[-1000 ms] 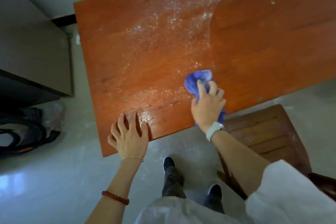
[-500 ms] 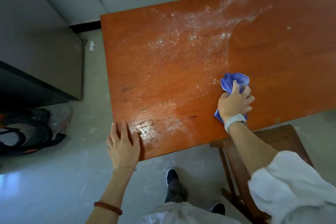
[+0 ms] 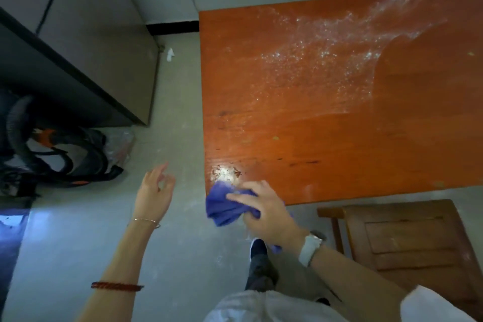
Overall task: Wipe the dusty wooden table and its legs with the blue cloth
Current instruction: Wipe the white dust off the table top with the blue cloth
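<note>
1. Now our right hand (image 3: 264, 210) has the blue cloth (image 3: 222, 206) bunched in curled fingers at the near left corner of the table (image 3: 339, 144), with part of it hanging over the edge.
2. Our left hand (image 3: 154, 191) hovers open above the floor and holds nothing; we would steady ourselves better by resting it on the table edge.
3. We should flatten the cloth and press it through the white patch (image 3: 225, 172) just beyond it, drawing the dust off the corner rather than smearing it.
4. We judge the wide dusty band (image 3: 321, 57) on the far side needs overlapping strokes; the legs are out of view.
</note>
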Action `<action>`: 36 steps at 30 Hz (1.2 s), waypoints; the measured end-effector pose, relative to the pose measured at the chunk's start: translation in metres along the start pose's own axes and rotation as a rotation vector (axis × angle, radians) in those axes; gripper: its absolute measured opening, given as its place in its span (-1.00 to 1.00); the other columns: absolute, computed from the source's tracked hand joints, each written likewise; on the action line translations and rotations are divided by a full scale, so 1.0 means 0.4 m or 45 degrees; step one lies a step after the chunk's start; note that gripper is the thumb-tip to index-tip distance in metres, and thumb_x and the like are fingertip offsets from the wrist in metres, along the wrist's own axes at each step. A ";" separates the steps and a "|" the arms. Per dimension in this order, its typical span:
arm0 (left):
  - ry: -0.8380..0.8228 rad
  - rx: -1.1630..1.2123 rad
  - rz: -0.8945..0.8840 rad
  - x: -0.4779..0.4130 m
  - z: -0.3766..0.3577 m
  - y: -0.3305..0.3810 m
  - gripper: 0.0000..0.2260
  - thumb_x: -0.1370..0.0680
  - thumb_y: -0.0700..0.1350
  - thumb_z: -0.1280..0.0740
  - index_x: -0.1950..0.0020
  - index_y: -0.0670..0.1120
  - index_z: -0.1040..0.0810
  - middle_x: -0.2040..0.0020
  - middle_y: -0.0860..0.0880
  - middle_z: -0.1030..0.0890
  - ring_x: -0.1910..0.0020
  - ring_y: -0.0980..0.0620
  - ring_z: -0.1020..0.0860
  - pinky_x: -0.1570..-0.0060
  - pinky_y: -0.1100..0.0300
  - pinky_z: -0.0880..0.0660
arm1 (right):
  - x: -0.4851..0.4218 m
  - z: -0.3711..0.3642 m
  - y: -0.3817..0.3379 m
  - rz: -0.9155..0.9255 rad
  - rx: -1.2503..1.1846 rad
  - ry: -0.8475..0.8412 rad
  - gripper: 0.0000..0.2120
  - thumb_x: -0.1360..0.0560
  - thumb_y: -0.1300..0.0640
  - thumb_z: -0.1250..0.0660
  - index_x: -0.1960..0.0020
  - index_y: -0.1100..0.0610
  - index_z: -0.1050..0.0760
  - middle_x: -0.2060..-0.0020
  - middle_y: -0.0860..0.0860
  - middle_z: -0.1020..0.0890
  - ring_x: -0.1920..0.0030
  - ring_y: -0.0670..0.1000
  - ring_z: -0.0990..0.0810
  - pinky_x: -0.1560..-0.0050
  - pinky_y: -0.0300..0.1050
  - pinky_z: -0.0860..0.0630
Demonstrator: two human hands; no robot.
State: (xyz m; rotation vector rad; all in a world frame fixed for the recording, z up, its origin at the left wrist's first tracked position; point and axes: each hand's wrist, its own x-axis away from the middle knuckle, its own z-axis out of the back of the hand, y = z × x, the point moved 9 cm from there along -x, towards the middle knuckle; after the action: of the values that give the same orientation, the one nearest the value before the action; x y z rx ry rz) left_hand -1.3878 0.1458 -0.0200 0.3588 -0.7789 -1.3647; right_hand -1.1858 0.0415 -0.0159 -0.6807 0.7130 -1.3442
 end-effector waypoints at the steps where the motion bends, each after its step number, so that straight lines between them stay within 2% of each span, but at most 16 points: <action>1: -0.067 -0.018 -0.012 0.008 -0.035 0.002 -0.65 -0.56 -0.22 -0.20 -0.36 -0.18 -0.35 -0.30 -0.21 -0.42 -0.23 -0.16 -0.44 -0.17 0.13 -0.31 | 0.008 0.079 0.034 -0.051 0.018 0.182 -0.56 -0.33 0.20 -0.12 -0.17 0.04 -0.52 -0.09 0.02 -0.49 -0.01 0.04 -0.39 -0.03 -0.07 -0.38; 3: -0.222 -0.028 -0.042 0.024 -0.120 0.018 -0.60 -0.56 -0.18 -0.21 -0.40 -0.18 -0.29 -0.33 -0.19 -0.40 -0.26 -0.15 -0.42 -0.23 0.07 -0.33 | 0.034 0.217 0.105 -0.149 0.158 0.499 -0.58 -0.35 0.19 -0.14 -0.17 0.10 -0.52 -0.07 0.10 -0.50 0.00 0.07 -0.41 -0.05 -0.10 -0.34; 5: -0.336 -0.031 -0.086 0.041 -0.192 0.040 -0.55 -0.57 -0.12 -0.21 -0.44 -0.15 -0.22 -0.38 -0.16 -0.34 -0.31 -0.13 -0.38 -0.29 0.03 -0.33 | 0.064 0.316 0.187 -0.378 0.332 0.716 -0.59 -0.38 0.17 -0.13 -0.19 0.16 -0.52 -0.06 0.23 -0.51 -0.03 0.15 -0.41 -0.05 -0.08 -0.30; 8: -0.323 -0.011 -0.088 0.046 -0.216 0.047 -0.56 -0.58 -0.11 -0.18 -0.45 -0.12 -0.20 -0.42 -0.13 -0.29 -0.34 -0.10 -0.35 -0.33 0.07 -0.27 | 0.128 0.339 0.278 -0.935 0.448 0.860 -0.58 -0.38 0.20 -0.15 -0.22 0.17 -0.49 -0.15 0.26 -0.48 -0.06 0.33 -0.42 0.02 0.11 -0.37; 9: -0.319 0.019 -0.088 0.045 -0.212 0.045 -0.58 -0.59 -0.12 -0.17 -0.44 -0.11 -0.23 -0.41 -0.12 -0.30 -0.33 -0.09 -0.36 -0.33 0.08 -0.27 | 0.122 0.305 0.257 -0.913 0.541 0.817 -0.57 -0.35 0.18 -0.14 -0.20 0.16 -0.49 -0.15 0.25 -0.49 -0.04 0.35 -0.45 0.06 0.14 -0.41; 10: -0.331 0.069 -0.071 0.042 -0.204 0.042 -0.61 -0.59 -0.13 -0.16 -0.42 -0.11 -0.26 -0.39 -0.12 -0.33 -0.32 -0.07 -0.37 -0.32 0.09 -0.27 | 0.097 0.247 0.216 -0.759 0.635 0.722 -0.56 -0.32 0.14 -0.12 -0.16 0.13 -0.50 -0.13 0.22 -0.50 0.00 0.34 -0.48 0.11 0.15 -0.44; 12: -0.400 0.299 0.062 0.023 -0.189 0.024 -0.67 -0.61 -0.12 -0.12 -0.37 -0.10 -0.36 -0.35 -0.10 -0.40 -0.24 -0.06 -0.41 -0.24 0.07 -0.31 | 0.038 0.074 0.082 -0.253 0.678 0.410 -0.58 -0.31 0.15 -0.09 -0.12 0.06 -0.50 -0.11 0.10 -0.49 0.05 0.26 -0.53 0.16 0.11 -0.48; 14: -0.504 0.484 0.219 0.011 -0.180 0.001 -0.69 -0.62 -0.07 -0.07 -0.30 -0.08 -0.43 -0.28 -0.06 -0.45 -0.16 -0.04 -0.43 -0.15 0.06 -0.33 | 0.032 -0.130 -0.056 0.170 0.411 -0.152 -0.59 -0.38 0.24 -0.12 -0.16 0.05 -0.51 -0.15 0.07 -0.50 -0.05 0.20 -0.50 0.01 0.12 -0.47; 16: -0.541 0.446 0.239 0.003 -0.160 -0.004 -0.69 -0.62 -0.04 -0.07 -0.27 -0.09 -0.44 -0.20 -0.03 -0.48 -0.13 -0.02 -0.44 -0.14 0.06 -0.33 | 0.078 -0.230 -0.108 0.195 0.114 -0.598 -0.61 -0.44 0.25 -0.15 -0.22 0.07 -0.50 -0.19 0.12 -0.51 -0.15 0.18 -0.43 -0.17 0.10 -0.33; 17: -0.522 0.367 0.208 -0.003 -0.149 -0.002 -0.68 -0.61 -0.05 -0.10 -0.30 -0.12 -0.43 -0.17 -0.04 -0.48 -0.11 -0.03 -0.45 -0.13 0.08 -0.34 | 0.087 -0.215 -0.098 0.131 0.031 -0.598 -0.60 -0.44 0.21 -0.12 -0.23 0.07 -0.50 -0.19 0.11 -0.51 -0.16 0.15 -0.41 -0.19 0.05 -0.31; 22: -0.310 0.034 -0.010 -0.022 -0.163 0.076 -0.61 -0.55 -0.18 -0.24 -0.37 -0.19 -0.34 -0.30 -0.19 -0.44 -0.18 -0.16 -0.50 -0.21 0.10 -0.36 | 0.067 0.048 0.054 -0.297 -0.264 -0.117 -0.58 -0.35 0.11 -0.07 -0.15 -0.09 -0.48 -0.10 -0.09 -0.45 -0.13 -0.04 -0.36 -0.17 -0.37 -0.24; 24: -0.229 -0.041 -0.072 -0.020 -0.190 0.125 -0.55 -0.53 -0.17 -0.25 -0.41 -0.16 -0.27 -0.34 -0.24 -0.36 -0.27 -0.20 -0.39 -0.29 0.06 -0.28 | 0.054 0.155 0.110 -0.409 -0.361 0.105 -0.62 -0.36 0.10 -0.12 -0.11 -0.21 -0.40 -0.08 -0.19 -0.43 -0.15 -0.03 -0.41 -0.25 -0.28 -0.30; 26: -0.155 -0.137 -0.089 -0.018 -0.213 0.177 -0.49 -0.53 -0.14 -0.25 -0.45 -0.12 -0.19 -0.43 -0.23 -0.23 -0.38 -0.23 -0.22 -0.35 -0.04 -0.18 | 0.048 0.248 0.165 -0.473 -0.361 0.277 -0.62 -0.40 0.18 -0.16 -0.14 -0.19 -0.38 -0.08 -0.14 -0.44 -0.17 0.02 -0.43 -0.24 -0.10 -0.35; 31: -0.131 -0.401 0.001 -0.048 -0.273 0.243 -0.36 -0.52 0.06 -0.22 -0.50 0.01 0.04 -0.52 -0.10 0.10 -0.48 -0.18 0.06 -0.37 -0.21 -0.06 | 0.044 0.495 0.334 -0.630 -0.043 0.675 -0.61 -0.47 0.39 -0.23 -0.28 0.20 -0.42 -0.15 0.19 -0.45 -0.17 0.21 -0.43 -0.24 0.15 -0.34; 34: -0.101 -0.489 0.105 -0.080 -0.294 0.233 -0.33 -0.52 0.16 -0.18 -0.50 0.00 0.08 -0.53 -0.09 0.14 -0.49 -0.14 0.10 -0.38 -0.19 -0.03 | 0.030 0.633 0.444 -0.800 0.249 0.830 -0.59 -0.46 0.34 -0.22 -0.31 0.19 -0.40 -0.19 0.23 -0.46 -0.19 0.27 -0.39 -0.21 -0.01 -0.22; 36: -0.060 -0.524 0.155 -0.082 -0.299 0.224 -0.33 -0.52 0.17 -0.17 -0.50 -0.02 0.05 -0.53 -0.08 0.11 -0.48 -0.14 0.09 -0.37 -0.18 -0.04 | 0.017 0.705 0.504 -0.921 0.388 0.915 -0.57 -0.47 0.30 -0.21 -0.34 0.17 -0.37 -0.25 0.22 -0.42 -0.21 0.28 -0.35 -0.15 0.00 -0.20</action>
State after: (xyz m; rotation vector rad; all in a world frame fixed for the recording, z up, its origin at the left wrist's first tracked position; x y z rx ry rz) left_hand -1.2411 0.1710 -0.0556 -0.0436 -0.5310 -1.3823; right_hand -0.8402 0.0637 -0.0003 -0.1782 0.8247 -2.3670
